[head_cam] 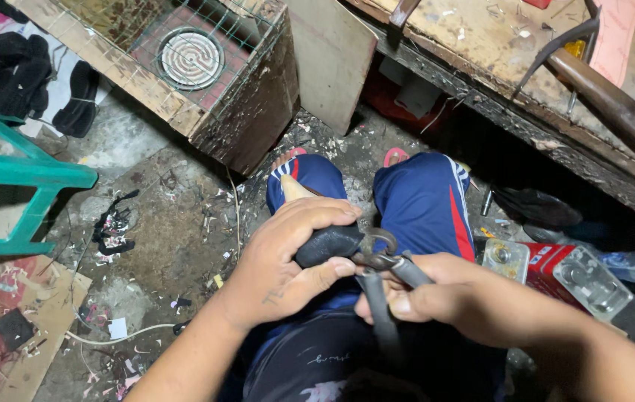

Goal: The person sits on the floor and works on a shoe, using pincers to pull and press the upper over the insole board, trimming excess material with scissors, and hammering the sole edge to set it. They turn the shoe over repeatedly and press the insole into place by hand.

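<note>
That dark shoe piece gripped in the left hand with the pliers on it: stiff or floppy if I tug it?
Probably pliable: the dark curved shoe piece looks like leather or rubber, bending within the left hand. It seems light, since fingers alone pinch it. The metal pliers in the right hand bite its edge, so a tug would likely stretch it rather than snap it.

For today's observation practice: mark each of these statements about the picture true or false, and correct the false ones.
1. The left hand grips a dark rounded piece. True.
2. The right hand holds a paintbrush. False: it holds metal pliers.
3. A green plastic stool stands at the left. True.
4. The person wears red trousers. False: the trousers are blue with red and white stripes.
5. A hammer lies on the wooden bench. True.
</note>
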